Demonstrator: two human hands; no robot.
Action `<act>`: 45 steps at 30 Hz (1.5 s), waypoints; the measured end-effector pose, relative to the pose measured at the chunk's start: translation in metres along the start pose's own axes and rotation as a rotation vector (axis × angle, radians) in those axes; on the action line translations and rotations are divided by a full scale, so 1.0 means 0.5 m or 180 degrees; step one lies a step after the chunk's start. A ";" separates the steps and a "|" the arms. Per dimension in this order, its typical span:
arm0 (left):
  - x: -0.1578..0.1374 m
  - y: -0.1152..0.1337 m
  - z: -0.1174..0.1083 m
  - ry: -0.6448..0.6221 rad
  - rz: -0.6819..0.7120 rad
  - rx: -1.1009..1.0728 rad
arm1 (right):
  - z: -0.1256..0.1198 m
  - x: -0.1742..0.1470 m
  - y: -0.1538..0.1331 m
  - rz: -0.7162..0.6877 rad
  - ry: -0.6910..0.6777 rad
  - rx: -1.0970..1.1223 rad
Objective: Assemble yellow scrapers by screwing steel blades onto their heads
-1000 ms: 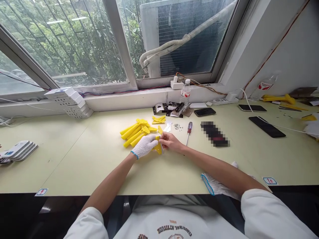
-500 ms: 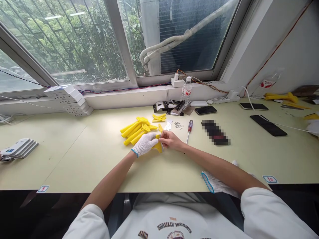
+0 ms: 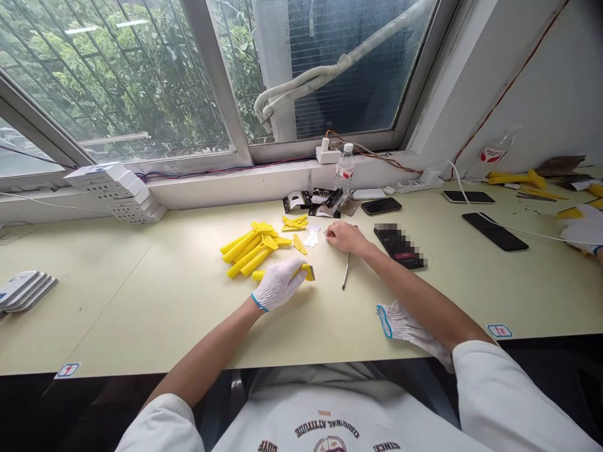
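My left hand (image 3: 279,284), in a white knit glove with a blue cuff, is closed around a yellow scraper (image 3: 257,275). The scraper's metal blade sticks out to the right of my fingers. My bare right hand (image 3: 346,238) is over the pile of small screws (image 3: 326,233), fingers bent down and drawn together; whatever they pinch is hidden. Below that hand shows the shaft of a screwdriver (image 3: 347,271), its handle covered. White blade-like strips (image 3: 312,237) lie just left of the screws. Beyond my left hand are a heap of yellow scraper handles (image 3: 249,246), a single yellow piece (image 3: 299,245) and stacked yellow pieces (image 3: 294,223).
Black packets (image 3: 325,202) and a water bottle (image 3: 345,168) stand at the back. Phones (image 3: 380,206) lie to the right, with a loose glove (image 3: 409,326) near the front edge. Another person's gloved hand (image 3: 584,226) is at far right. White boxes (image 3: 127,194) stand back left.
My right hand has left the scraper and moved up and right to the screws. My left hand has brought the scraper slightly lower, turning it sideways. A co-worker's gloved hand now shows at right.
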State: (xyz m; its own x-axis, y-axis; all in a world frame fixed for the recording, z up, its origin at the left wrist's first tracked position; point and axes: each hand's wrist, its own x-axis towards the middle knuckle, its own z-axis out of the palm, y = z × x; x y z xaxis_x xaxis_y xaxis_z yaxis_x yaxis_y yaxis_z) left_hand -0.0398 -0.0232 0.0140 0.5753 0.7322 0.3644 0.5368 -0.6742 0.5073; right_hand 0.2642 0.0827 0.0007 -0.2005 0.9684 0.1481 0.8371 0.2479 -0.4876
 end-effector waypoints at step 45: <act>-0.011 -0.036 0.010 0.0539 0.1174 0.0778 | -0.005 -0.068 -0.179 -0.0379 -0.2451 0.3096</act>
State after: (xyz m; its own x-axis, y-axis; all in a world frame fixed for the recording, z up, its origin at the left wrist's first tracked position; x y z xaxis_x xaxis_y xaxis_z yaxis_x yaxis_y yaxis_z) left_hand -0.0497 -0.0156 -0.0012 0.6571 0.4313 0.6182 0.4566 -0.8803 0.1288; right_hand 0.1972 0.0276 0.0414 -0.7701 0.6206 -0.1473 0.1355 -0.0665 -0.9885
